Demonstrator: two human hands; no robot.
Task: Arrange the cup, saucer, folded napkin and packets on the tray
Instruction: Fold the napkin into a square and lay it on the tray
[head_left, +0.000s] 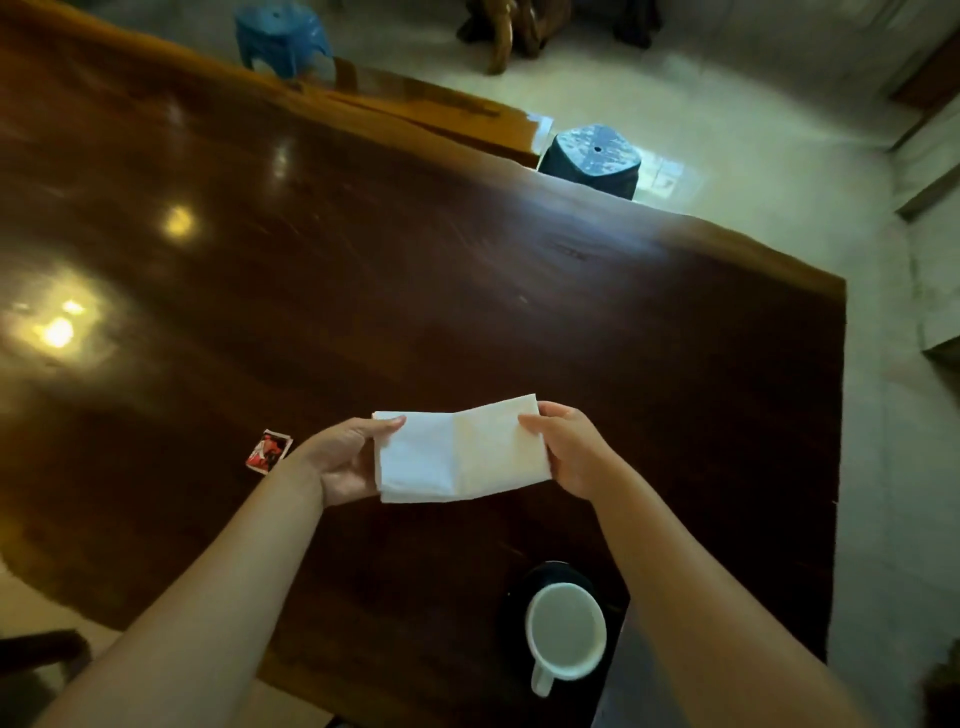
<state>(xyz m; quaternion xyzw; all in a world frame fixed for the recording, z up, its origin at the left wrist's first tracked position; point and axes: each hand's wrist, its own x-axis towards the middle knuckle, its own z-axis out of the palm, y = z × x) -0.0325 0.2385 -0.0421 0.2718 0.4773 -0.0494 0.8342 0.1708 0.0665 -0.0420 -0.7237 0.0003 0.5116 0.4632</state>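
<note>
A white napkin (462, 452), creased down its middle, is held above the dark wooden table (363, 291). My left hand (345, 460) pinches its left end and my right hand (569, 449) pinches its right end. A white cup (565, 631) with its handle toward me stands on a dark saucer (556, 574) near the table's front edge, under my right forearm. A small red packet (268, 451) lies flat on the table just left of my left wrist. No tray shows in this view.
A dark blue stool (592, 158) stands at the table's far edge, a lighter blue stool (280, 34) farther back. Pale tiled floor (872, 467) runs along the table's right side. Wooden furniture legs (511, 36) stand at the top.
</note>
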